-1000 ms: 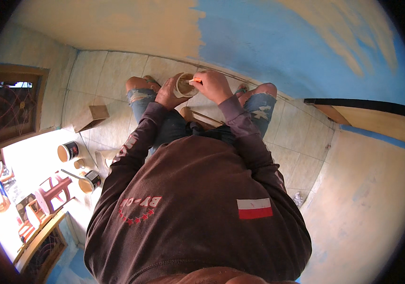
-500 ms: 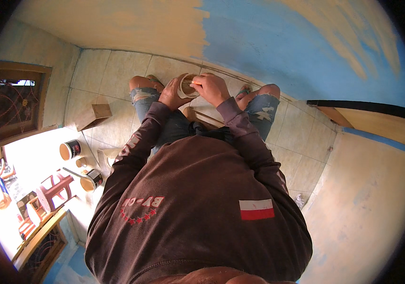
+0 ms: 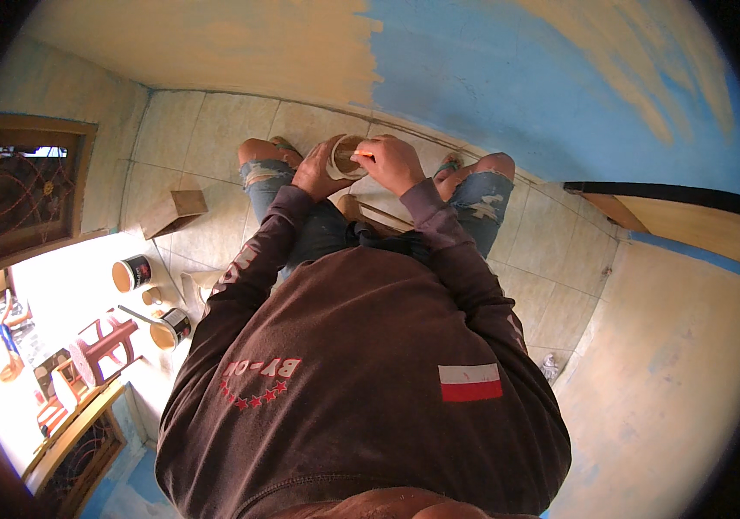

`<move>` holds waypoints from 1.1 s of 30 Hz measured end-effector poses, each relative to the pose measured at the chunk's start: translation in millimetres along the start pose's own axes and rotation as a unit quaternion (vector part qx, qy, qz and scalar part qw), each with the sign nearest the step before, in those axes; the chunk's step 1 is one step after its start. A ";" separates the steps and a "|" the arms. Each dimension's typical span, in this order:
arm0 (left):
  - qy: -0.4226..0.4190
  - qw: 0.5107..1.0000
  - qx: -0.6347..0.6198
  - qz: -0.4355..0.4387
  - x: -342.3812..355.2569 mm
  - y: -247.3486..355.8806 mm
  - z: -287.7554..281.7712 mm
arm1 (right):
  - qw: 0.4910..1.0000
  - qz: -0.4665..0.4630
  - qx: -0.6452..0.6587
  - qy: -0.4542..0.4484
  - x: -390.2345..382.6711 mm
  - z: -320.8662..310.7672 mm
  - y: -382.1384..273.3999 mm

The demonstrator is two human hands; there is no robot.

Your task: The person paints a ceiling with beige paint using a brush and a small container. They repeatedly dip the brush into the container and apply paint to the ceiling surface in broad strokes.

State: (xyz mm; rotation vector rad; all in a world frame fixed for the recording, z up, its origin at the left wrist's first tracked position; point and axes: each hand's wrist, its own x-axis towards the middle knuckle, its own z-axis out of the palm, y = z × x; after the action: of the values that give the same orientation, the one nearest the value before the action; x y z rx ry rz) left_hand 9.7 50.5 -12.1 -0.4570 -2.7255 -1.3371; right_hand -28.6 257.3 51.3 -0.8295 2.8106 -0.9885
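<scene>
The left hand [image 3: 316, 173] cups a tape roll [image 3: 346, 156] from the side, fingers wrapped around its rim, while the right hand [image 3: 390, 162] pinches at the roll's front edge, fingers closed together; the roll sits between the knees, above the tiled floor [image 3: 214, 147] near the half-painted wall [image 3: 491, 69]. The pinch looks shallow, so the tape end could slip back onto the roll or tear at an angle if pulled askew. The roll could also drop if the left hand loosens. The fisheye makes the roll small, so whether a free end is lifted cannot be told. The fingertips hide the edge, and the torso covers the lap. Paint cans [image 3: 132, 273] stand well apart by the doorway.
</scene>
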 end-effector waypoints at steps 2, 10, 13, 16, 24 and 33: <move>0.003 1.000 -0.003 -0.022 0.2 0.5 -0.1 | 0.999 0.017 0.010 0.032 -1.6 -0.8 -1.5; 0.025 0.998 -0.011 -0.056 1.5 1.0 -2.4 | 0.978 0.108 0.105 0.146 -8.6 -0.4 9.8; 0.035 0.997 -0.014 -0.065 2.8 -0.3 -2.7 | 0.968 0.169 0.130 0.129 -12.0 -4.3 15.8; 0.042 0.995 -0.017 -0.084 5.0 -7.1 -2.0 | 0.953 0.217 0.166 0.132 -16.1 -3.6 25.6; 0.051 0.993 -0.014 -0.105 3.9 -13.1 0.0 | 0.932 0.250 0.254 0.070 -29.3 -8.6 49.7; 0.051 0.992 -0.013 -0.111 5.5 -15.0 -0.2 | 0.958 0.174 0.223 -0.040 -38.8 -1.0 78.7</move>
State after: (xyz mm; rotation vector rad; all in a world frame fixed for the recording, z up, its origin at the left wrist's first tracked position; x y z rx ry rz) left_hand 0.0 43.0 -22.4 -0.0841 -2.7412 -1.4038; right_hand -32.8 328.7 0.4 -0.3003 2.3945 -1.4004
